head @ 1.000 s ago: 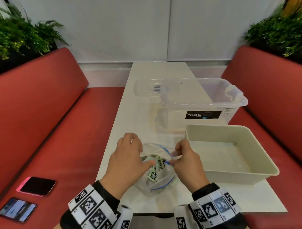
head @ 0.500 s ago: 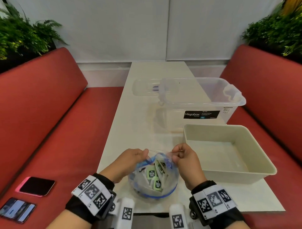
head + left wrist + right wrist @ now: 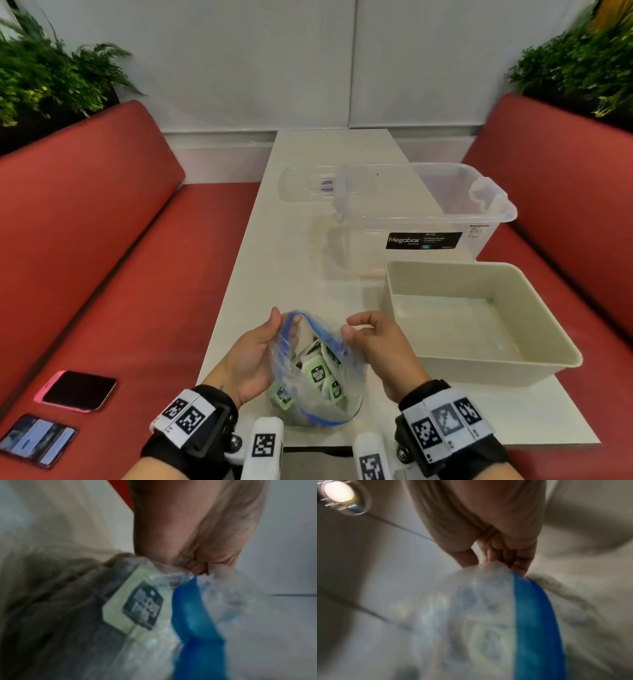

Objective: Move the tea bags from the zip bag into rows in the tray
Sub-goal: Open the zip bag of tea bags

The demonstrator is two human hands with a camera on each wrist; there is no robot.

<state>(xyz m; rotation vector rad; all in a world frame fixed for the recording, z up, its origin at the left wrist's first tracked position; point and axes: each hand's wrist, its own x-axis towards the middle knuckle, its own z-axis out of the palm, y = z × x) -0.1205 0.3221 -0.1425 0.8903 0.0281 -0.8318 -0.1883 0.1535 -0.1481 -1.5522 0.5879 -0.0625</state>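
Note:
A clear zip bag [image 3: 318, 394] with a blue zip strip stands at the table's near edge, its mouth pulled wide. Inside lie several tea bags [image 3: 317, 373] with pale green tags. My left hand [image 3: 260, 353] pinches the left lip of the zip bag [image 3: 188, 608], next to a tea bag tag [image 3: 137, 608]. My right hand [image 3: 373, 339] pinches the right lip of the zip bag [image 3: 496, 601]. The beige tray [image 3: 561, 356] sits just right of my right hand, with nothing in it.
A clear Megabox tub [image 3: 428, 219] stands behind the tray, its clear lid [image 3: 305, 185] lying to the left. Two phones [image 3: 77, 390] lie on the red bench seat at left. Red benches flank the narrow white table [image 3: 294, 246].
Both hands have drawn the bag's lips apart and lifted them, so the mouth now gapes wide. The hands have turned palm-inward and sit slightly farther apart.

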